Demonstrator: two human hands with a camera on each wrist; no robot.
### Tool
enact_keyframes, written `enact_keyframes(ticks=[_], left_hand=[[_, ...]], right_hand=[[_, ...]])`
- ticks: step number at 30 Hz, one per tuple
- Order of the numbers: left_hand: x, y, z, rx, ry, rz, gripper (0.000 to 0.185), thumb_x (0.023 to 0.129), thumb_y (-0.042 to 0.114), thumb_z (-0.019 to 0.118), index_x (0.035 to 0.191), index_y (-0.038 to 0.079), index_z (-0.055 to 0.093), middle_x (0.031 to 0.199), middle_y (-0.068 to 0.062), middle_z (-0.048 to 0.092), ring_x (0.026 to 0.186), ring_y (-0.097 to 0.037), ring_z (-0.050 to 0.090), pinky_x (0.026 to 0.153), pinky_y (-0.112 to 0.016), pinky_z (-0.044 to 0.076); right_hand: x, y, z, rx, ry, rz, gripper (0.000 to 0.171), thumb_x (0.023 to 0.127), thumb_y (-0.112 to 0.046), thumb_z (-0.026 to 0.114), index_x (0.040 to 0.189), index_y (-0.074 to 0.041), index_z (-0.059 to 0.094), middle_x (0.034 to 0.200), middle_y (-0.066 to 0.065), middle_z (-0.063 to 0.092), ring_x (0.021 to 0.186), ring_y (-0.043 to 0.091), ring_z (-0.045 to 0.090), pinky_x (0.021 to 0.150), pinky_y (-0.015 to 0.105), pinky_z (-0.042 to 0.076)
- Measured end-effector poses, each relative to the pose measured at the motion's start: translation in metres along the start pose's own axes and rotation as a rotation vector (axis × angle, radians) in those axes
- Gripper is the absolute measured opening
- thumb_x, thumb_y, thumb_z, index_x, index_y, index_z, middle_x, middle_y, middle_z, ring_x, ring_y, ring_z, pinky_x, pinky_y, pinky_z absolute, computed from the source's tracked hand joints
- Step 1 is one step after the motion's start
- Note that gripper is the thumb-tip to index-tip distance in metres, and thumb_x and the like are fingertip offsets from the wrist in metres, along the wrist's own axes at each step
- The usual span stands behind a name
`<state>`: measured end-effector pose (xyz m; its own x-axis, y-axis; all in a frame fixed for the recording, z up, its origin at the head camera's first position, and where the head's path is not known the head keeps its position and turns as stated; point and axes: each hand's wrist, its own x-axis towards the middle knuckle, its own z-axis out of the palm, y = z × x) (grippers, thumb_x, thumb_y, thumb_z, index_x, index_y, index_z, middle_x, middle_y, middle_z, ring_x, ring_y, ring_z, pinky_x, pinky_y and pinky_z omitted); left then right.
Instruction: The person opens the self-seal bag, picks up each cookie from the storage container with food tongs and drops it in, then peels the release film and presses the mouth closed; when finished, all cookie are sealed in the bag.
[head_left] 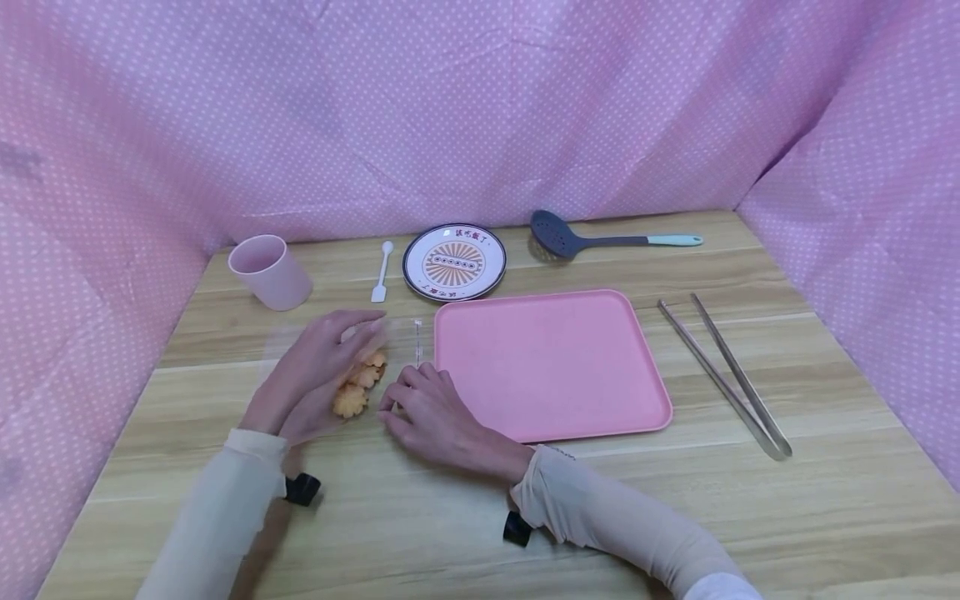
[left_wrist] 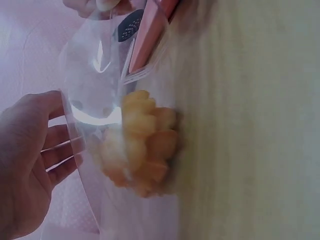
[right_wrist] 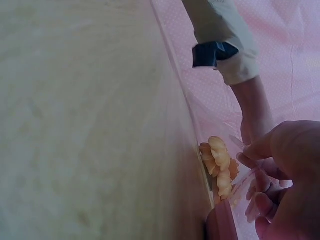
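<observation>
The table (head_left: pixel 825 517) runs wide and wooden between pink dotted cloth walls. On it, right of the hands, lies the tray (head_left: pixel 551 362), its near left corner just beside the right hand. Beyond the tray stand the plate (head_left: pixel 454 262) and the slotted ladle (head_left: pixel 600 237); the tongs (head_left: pixel 723 375) lie well apart to the right, the cup (head_left: pixel 268 271) at the far left, and a small white spoon (head_left: pixel 382 272) between cup and plate.

The bag (left_wrist: pixel 95 95), clear plastic, sits on the table between the two hands, just left of the tray's left edge. Its long axis runs away from the person, with a printed strip (head_left: pixel 417 342) at the far end, near the tray's far left corner. The cookies (head_left: pixel 358 385), orange and flower-shaped, are bunched inside the bag at its nearer part, resting on the wood.

The left hand (head_left: pixel 315 367) lies against the bag's left side, fingers stretched out along it toward the far end, nearly straight; in the left wrist view the film passes over these fingers (left_wrist: pixel 57 150). The right hand (head_left: pixel 431 417) is at the bag's near right edge, fingers bent, and it seems to pinch the film there, though the right wrist view is too blurred to be sure. Both hands touch the bag; the left lies along more of it, while the right is closer to the cookies' near end.
</observation>
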<state>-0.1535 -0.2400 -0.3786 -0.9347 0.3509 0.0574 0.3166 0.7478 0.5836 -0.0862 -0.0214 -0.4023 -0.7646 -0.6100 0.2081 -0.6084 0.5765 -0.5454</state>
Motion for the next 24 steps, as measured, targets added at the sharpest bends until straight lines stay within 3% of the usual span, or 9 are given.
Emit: enact_keyframes(ticks=[7,11,17,24], left_hand=[[0.038,-0.002,0.0,0.032,-0.063,0.012,0.035,0.108,0.022,0.059,0.133,-0.001,0.067,0.133,-0.024,0.064,0.129,-0.043,0.055,0.111,-0.059,0.04],[0.052,-0.005,0.006,-0.006,-0.108,0.027,0.028,0.105,0.016,0.061,0.125,-0.002,0.071,0.119,-0.021,0.069,0.113,-0.037,0.062,0.102,-0.055,0.048],[0.061,-0.008,0.014,-0.053,-0.155,-0.002,0.018,0.103,0.012,0.065,0.111,0.0,0.076,0.096,-0.008,0.074,0.087,-0.023,0.062,0.083,-0.04,0.051],[0.064,-0.007,0.016,-0.105,-0.157,-0.044,0.013,0.103,0.009,0.064,0.103,0.001,0.074,0.087,-0.008,0.066,0.082,-0.022,0.056,0.075,-0.035,0.046]], right_hand=[[-0.001,0.001,0.002,0.003,0.002,-0.004,0.008,0.099,-0.025,0.072,0.099,-0.019,0.077,0.095,-0.007,0.055,0.092,0.013,0.044,0.077,0.022,0.034],[-0.002,0.002,0.002,0.01,0.007,-0.006,0.008,0.099,-0.025,0.072,0.099,-0.019,0.077,0.096,-0.007,0.056,0.093,0.013,0.045,0.077,0.022,0.034],[-0.002,0.002,0.001,-0.007,0.011,-0.009,0.008,0.099,-0.026,0.072,0.099,-0.02,0.078,0.097,-0.007,0.057,0.093,0.012,0.045,0.076,0.021,0.034],[-0.002,0.004,0.001,0.022,0.005,-0.007,0.009,0.099,-0.026,0.072,0.099,-0.019,0.077,0.096,-0.006,0.057,0.092,0.012,0.044,0.078,0.023,0.033]])
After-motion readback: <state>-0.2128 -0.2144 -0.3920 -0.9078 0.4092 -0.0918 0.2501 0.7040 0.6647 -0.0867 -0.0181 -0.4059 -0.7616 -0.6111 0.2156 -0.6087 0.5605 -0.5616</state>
